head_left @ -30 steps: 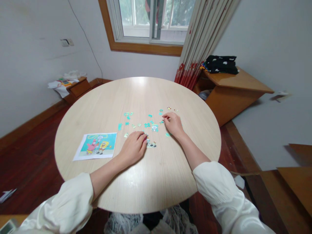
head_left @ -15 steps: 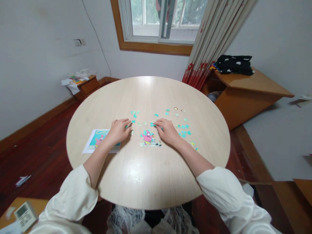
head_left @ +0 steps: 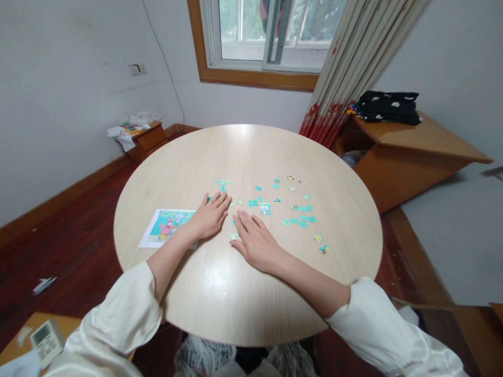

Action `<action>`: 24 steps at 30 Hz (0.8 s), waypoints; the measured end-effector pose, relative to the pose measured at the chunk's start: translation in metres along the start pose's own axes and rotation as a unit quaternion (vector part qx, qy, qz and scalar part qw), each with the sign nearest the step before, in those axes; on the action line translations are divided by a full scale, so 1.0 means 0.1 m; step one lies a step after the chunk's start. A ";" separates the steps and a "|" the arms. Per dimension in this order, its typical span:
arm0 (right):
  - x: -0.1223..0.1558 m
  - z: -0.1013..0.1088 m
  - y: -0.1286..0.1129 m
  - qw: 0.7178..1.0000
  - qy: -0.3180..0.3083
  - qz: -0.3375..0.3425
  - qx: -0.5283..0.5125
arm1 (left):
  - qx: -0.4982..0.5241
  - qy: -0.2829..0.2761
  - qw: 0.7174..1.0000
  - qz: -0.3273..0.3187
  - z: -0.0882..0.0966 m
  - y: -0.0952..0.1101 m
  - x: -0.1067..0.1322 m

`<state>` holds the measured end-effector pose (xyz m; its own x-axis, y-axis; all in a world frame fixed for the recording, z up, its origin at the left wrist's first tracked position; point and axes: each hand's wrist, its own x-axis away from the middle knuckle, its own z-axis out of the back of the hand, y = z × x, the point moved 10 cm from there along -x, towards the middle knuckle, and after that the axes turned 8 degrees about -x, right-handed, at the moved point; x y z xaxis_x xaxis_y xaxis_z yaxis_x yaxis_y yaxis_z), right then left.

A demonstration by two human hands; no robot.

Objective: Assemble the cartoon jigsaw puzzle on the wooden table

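My right hand (head_left: 256,241) lies flat, fingers stretched out, on top of the joined puzzle section, which it hides almost fully. My left hand (head_left: 211,214) rests flat beside it, fingers extended toward loose turquoise pieces. The printed reference picture (head_left: 167,226) of cartoon characters lies under my left wrist. Several loose turquoise puzzle pieces (head_left: 301,214) are scattered past and to the right of my hands on the round pale wooden table (head_left: 251,293).
A low wooden cabinet (head_left: 408,152) with dark folded cloth (head_left: 389,106) stands at the right beside a curtain (head_left: 353,63). A small wooden stand with papers (head_left: 141,133) sits at the back left wall. A white remote (head_left: 43,340) lies at the lower left.
My right hand has moved back from the loose pieces and flattened over the joined section. My left hand went from the section to the loose pieces at the left, now lying flat. The camera view shifted.
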<state>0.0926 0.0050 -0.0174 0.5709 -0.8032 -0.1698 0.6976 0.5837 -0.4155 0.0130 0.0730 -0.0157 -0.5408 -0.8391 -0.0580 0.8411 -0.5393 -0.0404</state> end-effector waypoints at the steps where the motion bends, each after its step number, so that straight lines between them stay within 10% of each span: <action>1: 0.01 -0.02 -0.01 1.000 0.003 -0.001 -0.003 | -0.004 -0.002 1.000 0.003 -0.01 -0.01 -0.01; 24: -0.01 -0.04 -0.08 0.998 -0.052 -0.029 0.002 | -0.024 0.030 0.999 0.032 -0.03 -0.24 -0.36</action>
<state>0.0849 0.0011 -0.0172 0.5718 -0.8187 -0.0517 0.7324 0.5379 -0.4174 0.0121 0.1164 -0.0154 -0.4857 -0.8656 -0.1215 0.8740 -0.4788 -0.0826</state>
